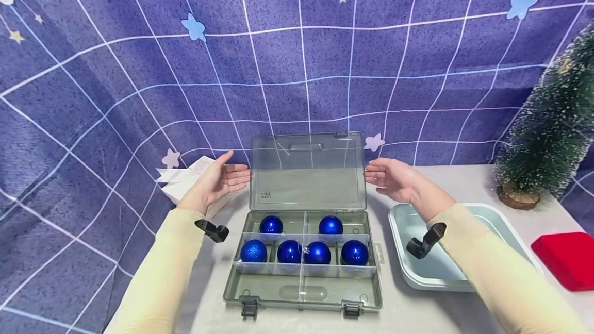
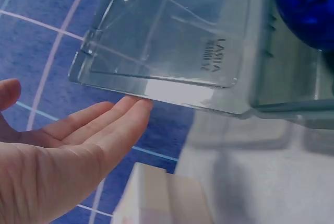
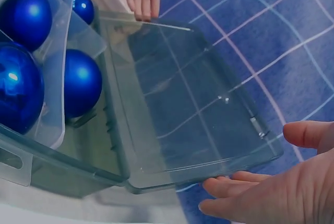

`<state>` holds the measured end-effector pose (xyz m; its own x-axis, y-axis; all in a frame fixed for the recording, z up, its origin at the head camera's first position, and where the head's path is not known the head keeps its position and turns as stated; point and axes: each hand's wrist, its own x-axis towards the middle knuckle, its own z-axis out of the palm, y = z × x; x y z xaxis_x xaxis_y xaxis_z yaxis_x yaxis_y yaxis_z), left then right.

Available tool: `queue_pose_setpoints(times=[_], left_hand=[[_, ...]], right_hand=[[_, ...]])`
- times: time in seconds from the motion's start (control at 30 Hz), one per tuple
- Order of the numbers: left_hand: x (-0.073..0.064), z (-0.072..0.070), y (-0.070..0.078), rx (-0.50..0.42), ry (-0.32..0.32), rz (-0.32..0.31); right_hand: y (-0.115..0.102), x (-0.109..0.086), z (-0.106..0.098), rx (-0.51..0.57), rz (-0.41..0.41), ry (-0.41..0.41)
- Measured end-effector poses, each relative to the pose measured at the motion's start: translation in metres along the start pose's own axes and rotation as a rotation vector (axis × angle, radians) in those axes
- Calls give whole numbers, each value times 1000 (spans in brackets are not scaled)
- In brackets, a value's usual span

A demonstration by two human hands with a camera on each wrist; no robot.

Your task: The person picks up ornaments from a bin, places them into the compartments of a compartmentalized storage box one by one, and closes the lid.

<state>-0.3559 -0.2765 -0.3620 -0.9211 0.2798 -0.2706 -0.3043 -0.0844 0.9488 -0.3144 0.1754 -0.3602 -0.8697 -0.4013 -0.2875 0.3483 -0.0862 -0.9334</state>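
Observation:
A grey see-through plastic divider box (image 1: 264, 293) stands on the table with its lid (image 1: 308, 189) raised at the back. Several shiny blue Christmas balls (image 1: 331, 225) sit in its back and middle compartments; the front ones hold nothing. On the lid's left side, my left hand (image 1: 218, 182) has its fingers straight, fingertips right at the lid's edge, thumb up. Across from it my right hand (image 1: 394, 179) reaches to the lid's right edge with extended fingers. In the right wrist view, that hand's fingers (image 3: 229, 187) lie along the lid's rim, thumb apart.
To the right stands a pale blue tray (image 1: 399, 251), partly under my right forearm. A small frosted Christmas tree (image 1: 547, 133) and a red object (image 1: 566, 261) are farther right. A white box with a ribbon (image 1: 178, 182) is behind my left hand. A purple grid-patterned cloth (image 1: 325, 55) hangs behind.

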Motion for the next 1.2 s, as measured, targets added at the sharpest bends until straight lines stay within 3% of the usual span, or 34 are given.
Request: queue_pose_setpoints(times=[0.33,0.67,0.93,1.2], left_hand=[[-29,6,17,137,-29,68],[-70,13,24,177,-31,97],[-100,19,21,192,-26,64],[-120,19,11,203,-55,108]], right_hand=[[-7,-33,4,-86,-82,-67],[-14,-59,12,-165,-87,-41],[-14,-76,23,-209,-83,-7],[-8,-87,27,-232,-105,2]])
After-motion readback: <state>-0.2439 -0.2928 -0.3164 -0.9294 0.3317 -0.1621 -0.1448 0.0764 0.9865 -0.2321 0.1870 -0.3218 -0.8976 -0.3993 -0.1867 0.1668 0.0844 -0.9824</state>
